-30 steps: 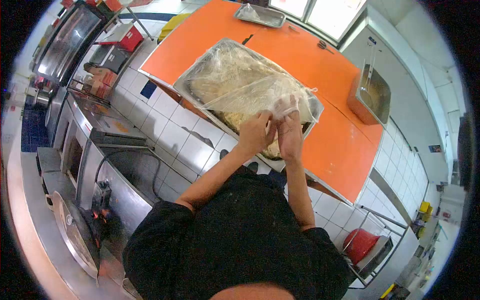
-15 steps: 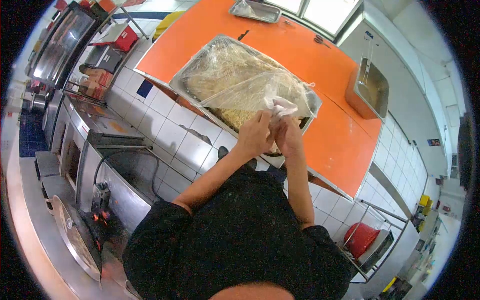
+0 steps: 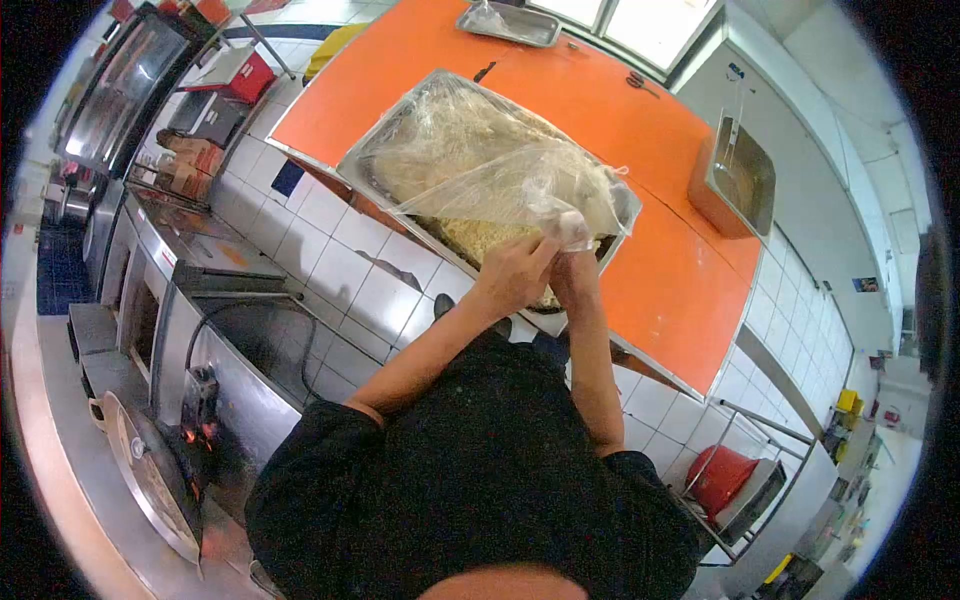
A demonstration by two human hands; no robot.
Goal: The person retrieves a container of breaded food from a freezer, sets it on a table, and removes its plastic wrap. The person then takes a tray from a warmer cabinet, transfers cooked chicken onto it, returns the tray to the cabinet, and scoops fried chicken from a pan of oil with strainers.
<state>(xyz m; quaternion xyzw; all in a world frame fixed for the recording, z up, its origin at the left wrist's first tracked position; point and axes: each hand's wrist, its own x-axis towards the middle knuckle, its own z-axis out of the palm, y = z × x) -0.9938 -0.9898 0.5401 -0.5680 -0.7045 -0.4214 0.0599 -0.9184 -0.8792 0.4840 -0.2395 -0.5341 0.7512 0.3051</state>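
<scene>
A large metal tray [image 3: 440, 245] on the orange table holds a pale yellow, shredded-looking food [image 3: 470, 242], perhaps noodles. Clear plastic wrap [image 3: 440, 150] lies loosely over most of it, leaving a strip of food bare at the near edge. Above that edge, my left hand [image 3: 513, 275] pinches a small, crumpled clear plastic bag [image 3: 567, 230] with something whitish in it. My right hand [image 3: 574, 280] is closed around the bag's lower part, close against the left. The bag hides some of my right fingers.
On the orange table [image 3: 690, 310] are scissors [image 3: 641, 84], a small metal tray [image 3: 512, 24] and a deep metal pan [image 3: 735, 180] at the right. Behind me on the left, a burner [image 3: 203, 430] glows beside a large round pan [image 3: 150, 470]. A red basin [image 3: 722, 478] sits on a rack at right.
The whitish bundle has dropped slightly and turned toward my hands, and its plastic looks more gathered. Both hands have shifted a little, staying close together. The tray has not moved.
</scene>
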